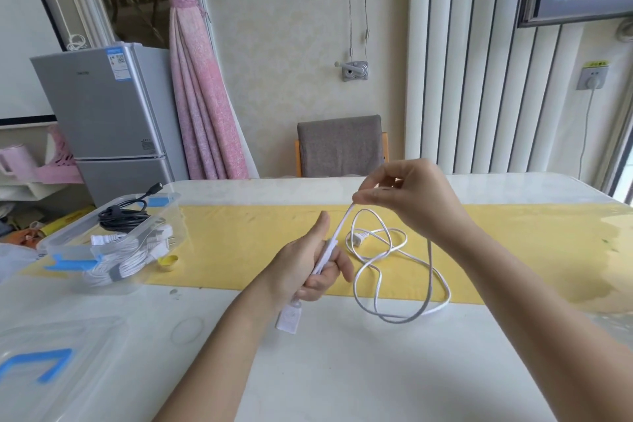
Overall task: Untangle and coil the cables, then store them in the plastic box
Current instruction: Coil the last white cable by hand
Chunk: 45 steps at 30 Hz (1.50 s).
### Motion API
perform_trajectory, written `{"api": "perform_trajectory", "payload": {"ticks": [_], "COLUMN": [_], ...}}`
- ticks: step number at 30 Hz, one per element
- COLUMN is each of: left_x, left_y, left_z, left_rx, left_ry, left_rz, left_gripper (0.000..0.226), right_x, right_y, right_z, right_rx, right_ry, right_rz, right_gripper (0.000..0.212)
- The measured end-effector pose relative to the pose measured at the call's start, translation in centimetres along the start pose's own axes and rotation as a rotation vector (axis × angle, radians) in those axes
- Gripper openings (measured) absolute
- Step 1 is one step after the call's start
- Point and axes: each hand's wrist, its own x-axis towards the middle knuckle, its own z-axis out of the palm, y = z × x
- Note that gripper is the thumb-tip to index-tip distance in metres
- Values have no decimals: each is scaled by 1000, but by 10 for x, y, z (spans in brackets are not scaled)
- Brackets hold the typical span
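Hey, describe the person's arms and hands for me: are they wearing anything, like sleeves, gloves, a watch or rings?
Nothing worn shows. The left hand and right hand are bare, with no gloves and no rings visible. The left forearm and right forearm are bare too: no sleeve comes into view, and neither wrist carries a watch or bracelet.

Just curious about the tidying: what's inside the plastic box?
The box holds a coiled black cable and bundled white cables. Anything beneath them is covered.
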Motion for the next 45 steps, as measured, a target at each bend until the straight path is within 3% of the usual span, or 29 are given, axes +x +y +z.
{"api": "perform_trajectory", "payload": {"ticks": [3, 6, 8, 15, 19, 24, 30, 35, 38, 41, 45], "left_x": [-5, -3, 1, -2, 1, 2, 3, 12, 17, 13, 10], "left_y": [3, 3, 0, -7, -16, -18, -14, -9, -14, -14, -21], "left_z": [-7, -14, -15, -33, -50, -56, -59, -38, -22, -12, -8], "left_rx": [-226, -608, -821, -1335, -1492, -1522, -1267, -605, -233, 35, 303], "left_ry": [-241, -603, -670, -495, -379, 17, 274, 460, 577, 487, 310], "left_rz": [41, 144, 198, 340, 349, 410, 357, 188, 184, 207, 101], "left_gripper": [58, 44, 41, 30, 35, 37, 47, 46, 43, 43, 39], "right_x": [3, 3, 4, -1, -17, -29, -32, -34, -37, -33, -18], "right_y": [3, 7, 11, 37, 46, 31, 1, -16, -25, -33, -36], "right_z": [-8, -12, -12, 9, 38, 64, 63, 55, 50, 37, 4], "right_rx": [26, 86, 44, -136, -279, -448, -472, -544, -514, -511, -423], "right_ry": [-82, -214, -235, -324, -477, -646, -685, -740, -796, -785, -564], "right_rz": [-54, -70, -61, 69, 102, -24, -121, -182, -187, -164, -173], "right_gripper": [19, 19, 13, 24, 23, 26, 24, 22, 36, 25, 7]}}
